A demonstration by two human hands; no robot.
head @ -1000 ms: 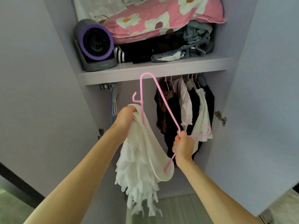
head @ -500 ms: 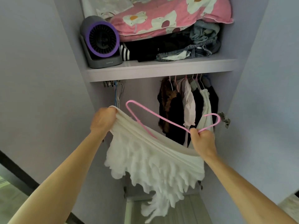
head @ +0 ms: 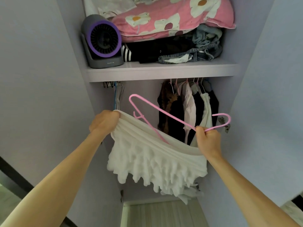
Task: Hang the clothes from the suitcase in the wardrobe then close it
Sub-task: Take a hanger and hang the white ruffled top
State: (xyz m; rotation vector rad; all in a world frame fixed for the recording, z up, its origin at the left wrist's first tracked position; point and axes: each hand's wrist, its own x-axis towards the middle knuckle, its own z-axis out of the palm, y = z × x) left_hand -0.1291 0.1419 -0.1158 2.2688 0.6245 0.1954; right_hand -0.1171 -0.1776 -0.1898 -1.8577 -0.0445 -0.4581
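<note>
Two hands hold one white frilled garment (head: 152,163) and one pink hanger (head: 164,110) before the open wardrobe (head: 142,89). The left hand (head: 105,122) has its grip clamped on the garment's left band end. The right hand (head: 207,140) has its grip clamped on the hanger near its hook, at the band's right end, and one hanger arm dips inside the band. Farther in, roughly five hung clothes (head: 188,108) crowd the right and one bundle of bare hangers (head: 117,95) hangs at left. One fan (head: 102,41) and one floral pillow (head: 172,15) sit on the shelf (head: 160,74).
</note>
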